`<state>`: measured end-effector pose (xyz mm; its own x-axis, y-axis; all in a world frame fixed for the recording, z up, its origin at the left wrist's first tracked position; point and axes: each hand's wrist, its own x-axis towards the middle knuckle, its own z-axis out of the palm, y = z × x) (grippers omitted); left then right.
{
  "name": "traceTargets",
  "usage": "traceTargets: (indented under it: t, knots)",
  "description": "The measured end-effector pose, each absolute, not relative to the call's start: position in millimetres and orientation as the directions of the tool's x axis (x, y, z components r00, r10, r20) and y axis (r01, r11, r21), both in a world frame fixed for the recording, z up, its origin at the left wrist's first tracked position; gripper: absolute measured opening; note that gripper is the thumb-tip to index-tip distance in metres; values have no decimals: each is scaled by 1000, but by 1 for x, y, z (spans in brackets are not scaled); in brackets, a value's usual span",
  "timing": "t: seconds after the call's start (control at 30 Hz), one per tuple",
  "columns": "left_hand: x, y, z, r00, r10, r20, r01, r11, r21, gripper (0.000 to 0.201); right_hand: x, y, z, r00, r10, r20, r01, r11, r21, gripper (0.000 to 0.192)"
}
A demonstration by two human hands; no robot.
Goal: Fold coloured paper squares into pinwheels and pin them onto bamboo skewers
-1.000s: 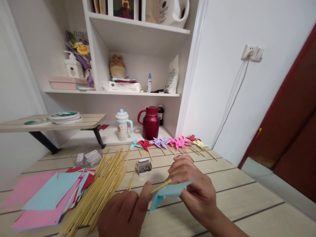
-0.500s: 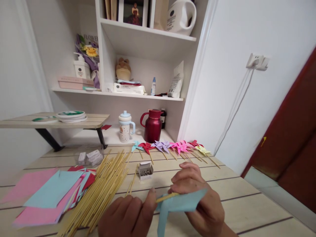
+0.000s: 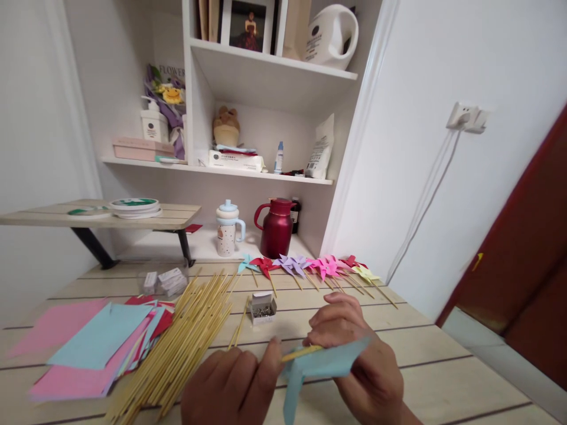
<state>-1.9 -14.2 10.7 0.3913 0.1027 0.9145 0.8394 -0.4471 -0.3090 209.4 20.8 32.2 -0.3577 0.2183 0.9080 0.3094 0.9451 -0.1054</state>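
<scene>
A folded light-blue paper (image 3: 330,361) is held just above the surface (image 3: 452,336), between the two hands. It is gripped by the right hand (image 3: 365,357), whose fingers are closed on it, while a yellow stick (image 3: 301,353) is clasped in the grip of the left hand (image 3: 230,383) (how the fingertips are set cannot be told, as they are partly hidden). The stick's visible end is laid along the paper's upper edge. Beyond the hands, an open small box (image 3: 263,313) is seen with metal bits inside. To the left, a bundle of sticks (image 3: 177,354) is spread beside stacked coloured sheets (image 3: 101,333). Paper pinwheels (image 3: 292,265) are lined up at the back, before a red jug (image 3: 277,231).
</scene>
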Motion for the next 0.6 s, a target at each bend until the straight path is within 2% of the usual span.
traceTargets:
  t: [0.2,0.43,0.6]
  knots:
    - [-9,-14,18,467,98,879,816,-429,-386,24,213,24,34,-357,183,916,262,961,-90,31]
    - [-5,-14,10,434,98,896,827,-438,-353,27,211,27,32,-294,167,941,259,962,-89,35]
    - [-3,-15,17,456,94,885,812,-452,-370,25,210,25,33,-321,179,930,258,961,-96,25]
